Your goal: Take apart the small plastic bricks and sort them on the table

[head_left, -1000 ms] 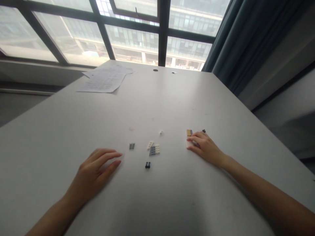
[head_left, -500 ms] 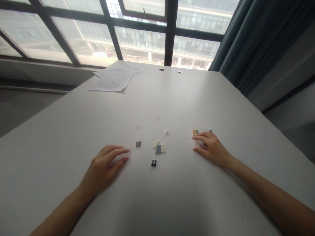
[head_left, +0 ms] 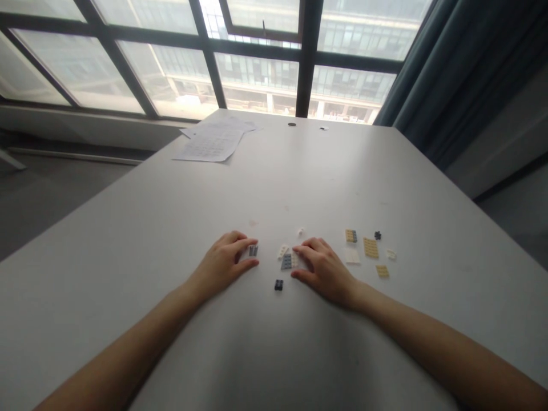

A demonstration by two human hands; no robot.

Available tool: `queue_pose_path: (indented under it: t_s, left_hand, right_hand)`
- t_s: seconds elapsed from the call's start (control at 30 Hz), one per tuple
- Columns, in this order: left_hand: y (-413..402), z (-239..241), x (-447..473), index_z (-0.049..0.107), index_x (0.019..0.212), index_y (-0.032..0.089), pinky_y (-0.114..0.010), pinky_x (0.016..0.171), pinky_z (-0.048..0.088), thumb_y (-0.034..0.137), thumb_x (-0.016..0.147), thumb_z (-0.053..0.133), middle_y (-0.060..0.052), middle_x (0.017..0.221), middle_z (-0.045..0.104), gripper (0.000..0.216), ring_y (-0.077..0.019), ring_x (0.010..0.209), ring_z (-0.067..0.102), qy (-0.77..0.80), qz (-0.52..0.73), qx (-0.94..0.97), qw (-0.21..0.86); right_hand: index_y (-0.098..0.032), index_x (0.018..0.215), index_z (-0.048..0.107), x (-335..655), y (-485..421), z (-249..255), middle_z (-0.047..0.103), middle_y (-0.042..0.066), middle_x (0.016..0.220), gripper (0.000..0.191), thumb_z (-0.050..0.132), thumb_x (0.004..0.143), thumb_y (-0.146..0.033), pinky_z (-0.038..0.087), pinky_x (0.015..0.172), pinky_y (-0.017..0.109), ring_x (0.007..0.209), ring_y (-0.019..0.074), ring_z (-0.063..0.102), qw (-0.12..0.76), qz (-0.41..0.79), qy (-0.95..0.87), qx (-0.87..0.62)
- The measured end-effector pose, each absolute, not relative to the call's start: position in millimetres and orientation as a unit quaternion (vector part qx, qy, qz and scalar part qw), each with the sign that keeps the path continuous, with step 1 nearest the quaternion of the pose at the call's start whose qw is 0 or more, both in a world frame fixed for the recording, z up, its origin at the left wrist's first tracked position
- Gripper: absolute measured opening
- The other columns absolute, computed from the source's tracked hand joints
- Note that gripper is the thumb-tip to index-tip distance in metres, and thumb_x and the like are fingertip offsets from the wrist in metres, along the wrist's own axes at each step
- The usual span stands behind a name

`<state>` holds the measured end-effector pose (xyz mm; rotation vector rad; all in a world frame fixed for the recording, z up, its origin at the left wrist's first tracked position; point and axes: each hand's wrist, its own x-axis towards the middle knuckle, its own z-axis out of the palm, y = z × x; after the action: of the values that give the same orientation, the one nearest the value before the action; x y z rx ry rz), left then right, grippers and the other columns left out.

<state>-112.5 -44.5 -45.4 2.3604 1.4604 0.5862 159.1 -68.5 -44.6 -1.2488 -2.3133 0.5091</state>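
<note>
Hands since earlier: both sit further inward, left hand (head_left: 220, 261) at the small grey plastic pieces (head_left: 253, 250), right hand (head_left: 327, 271) away from the smooth white plastic tile (head_left: 353, 256), at the white studded plastic plate (head_left: 294, 260).
White plate risk: careless closing could nudge the adjoining blue-grey studded plastic wedge (head_left: 286, 262).
Grey pieces risk: being small, they could skid on the white worktop (head_left: 274, 354).
Left grip: thumb and fingers apart around the grey pieces; contact unclear.
Right grip: fingertips apart, straddling the white plate; contact unclear.
</note>
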Motion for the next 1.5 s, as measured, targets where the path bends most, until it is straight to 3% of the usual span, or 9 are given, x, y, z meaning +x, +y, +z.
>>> queue_pose_path:
  t_s: [0.37,0.77,1.03,1.2,1.37,1.5]
  left_hand:
    - [-42.4,-45.3,-114.7,0.069,0.101,0.024,-0.034,0.086,0.048,0.048,0.083,0.058,-0.005,0.099,0.062,0.032,-0.0209,0.092,0.057,0.501,0.215,0.824,0.155]
    - [-40.9,-43.8,-117.7,0.070,0.103,0.024,-0.030,0.081,0.050,0.046,0.083,0.057,-0.005,0.100,0.062,0.033,-0.0191,0.088,0.059,0.492,0.211,0.825,0.181]
    - [-43.5,-45.7,-113.9,0.068,0.101,0.021,-0.031,0.086,0.047,0.043,0.089,0.050,-0.005,0.099,0.062,0.031,-0.0199,0.093,0.058,0.469,0.213,0.848,0.121]
    - [-41.4,-47.2,-116.3,0.065,0.104,0.019,-0.032,0.088,0.046,0.039,0.093,0.047,-0.006,0.101,0.061,0.029,-0.0200,0.094,0.057,0.445,0.205,0.868,0.081]
    - [-54.2,-33.5,-94.4,0.062,0.106,0.017,-0.032,0.087,0.045,0.032,0.092,0.051,-0.007,0.099,0.059,0.022,-0.0201,0.093,0.057,0.403,0.257,0.877,0.035]
    - [-88.9,-19.3,-30.0,0.059,0.109,0.019,-0.031,0.086,0.045,0.021,0.093,0.051,-0.006,0.098,0.059,0.018,-0.0185,0.093,0.054,0.302,0.260,0.914,0.074]
  right_hand:
    - [-0.019,0.115,0.063,150.4,-64.8,-45.0,0.059,0.008,0.106,0.036,0.069,0.082,-0.029,0.045,0.095,0.038,0.103,0.0232,0.052,0.241,0.205,-0.837,-0.447]
    - [-0.021,0.111,0.065,156.1,-54.7,-44.5,0.060,0.007,0.103,0.029,0.068,0.083,-0.029,0.044,0.095,0.036,0.101,0.0215,0.054,0.226,0.224,-0.860,-0.400]
    - [-0.018,0.107,0.065,160.8,-65.0,-45.1,0.061,0.008,0.101,0.025,0.067,0.084,-0.029,0.047,0.091,0.036,0.099,0.0220,0.055,0.245,0.208,-0.864,-0.387]
    - [-0.018,0.107,0.064,200.4,-90.3,-33.2,0.061,0.008,0.099,0.027,0.067,0.084,-0.032,0.050,0.087,0.034,0.095,0.0212,0.056,0.290,0.182,-0.857,-0.385]
    - [-0.020,0.110,0.063,268.5,-122.9,-19.9,0.059,0.009,0.102,0.026,0.064,0.086,-0.032,0.051,0.086,0.036,0.097,0.0223,0.057,0.314,0.131,-0.809,-0.479]
    - [-0.021,0.109,0.063,306.2,-144.5,-24.6,0.060,0.009,0.103,0.024,0.062,0.087,-0.031,0.053,0.085,0.036,0.098,0.0227,0.059,0.290,0.111,-0.800,-0.513]
